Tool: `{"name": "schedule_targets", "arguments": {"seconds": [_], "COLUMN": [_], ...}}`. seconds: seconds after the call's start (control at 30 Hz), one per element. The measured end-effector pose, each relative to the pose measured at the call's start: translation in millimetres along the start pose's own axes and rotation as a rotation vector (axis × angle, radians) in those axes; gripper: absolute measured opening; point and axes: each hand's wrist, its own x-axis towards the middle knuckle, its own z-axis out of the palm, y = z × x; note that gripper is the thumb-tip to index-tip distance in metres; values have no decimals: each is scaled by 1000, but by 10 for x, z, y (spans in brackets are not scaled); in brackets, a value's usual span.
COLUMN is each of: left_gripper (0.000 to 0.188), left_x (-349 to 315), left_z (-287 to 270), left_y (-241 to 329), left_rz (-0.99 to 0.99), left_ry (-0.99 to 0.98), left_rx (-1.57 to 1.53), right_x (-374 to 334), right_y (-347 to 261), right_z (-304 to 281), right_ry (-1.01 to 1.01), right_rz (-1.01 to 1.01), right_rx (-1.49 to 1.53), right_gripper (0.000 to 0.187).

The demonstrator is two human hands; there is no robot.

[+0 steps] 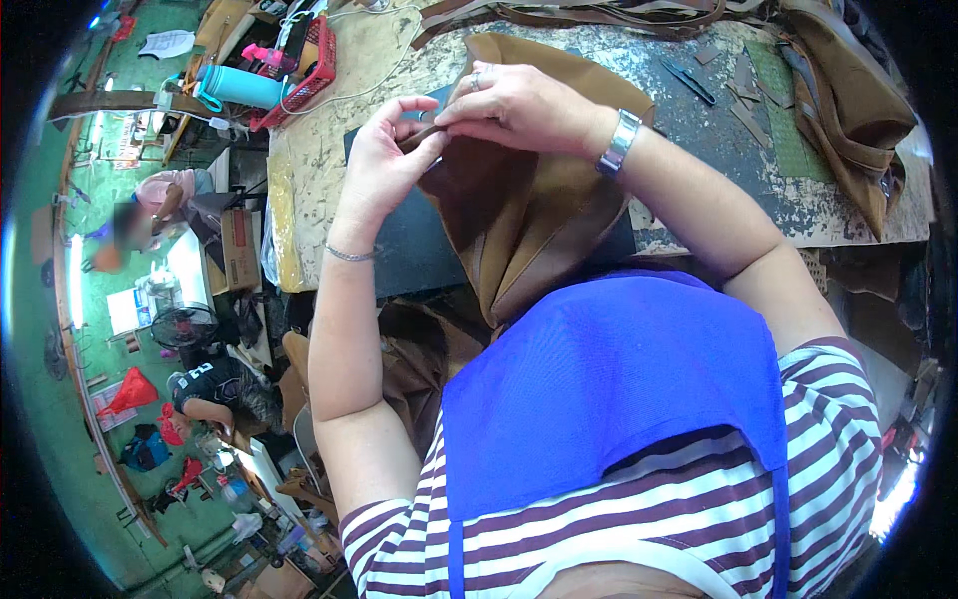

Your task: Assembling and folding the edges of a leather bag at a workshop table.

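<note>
A brown leather bag [544, 200], soft and folded along its seams, lies over a dark board [404, 245] on the worktable and hangs toward my apron. My left hand [381, 165] pinches its edge at the upper left between thumb and fingers. Close beside it, my right hand [524, 108] grips the same edge from above, fingers bent down against the leather. The two sets of fingertips nearly meet there. What lies directly beneath the right fingers is hidden.
A red basket [321, 75] with a blue bottle [242, 88] stands at the table's left corner. On the right are a blue pen-like tool [689, 82], leather scraps [746, 120] and another brown leather piece [848, 110]. Long straps [599, 14] run along the far edge. Two people work at left.
</note>
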Motion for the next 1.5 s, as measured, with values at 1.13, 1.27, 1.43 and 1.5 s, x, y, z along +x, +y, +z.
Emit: {"name": "schedule_targets", "arguments": {"seconds": [1.13, 1.27, 1.43, 1.5], "left_gripper": [56, 61, 60, 59], "left_x": [101, 142, 176, 169], "left_z": [101, 69, 23, -10], "left_y": [-116, -130, -161, -147], "left_rz": [97, -29, -55, -74], "left_ry": [85, 51, 0, -22], "left_rx": [335, 302, 348, 296], "right_x": [249, 177, 48, 58], "right_y": [107, 147, 200, 225], "right_z": [61, 186, 321, 271], "right_ry": [-473, -100, 18, -18], "right_rz": [-62, 14, 23, -67], "right_rx": [-329, -102, -22, -81], "right_gripper": [13, 11, 11, 12]}}
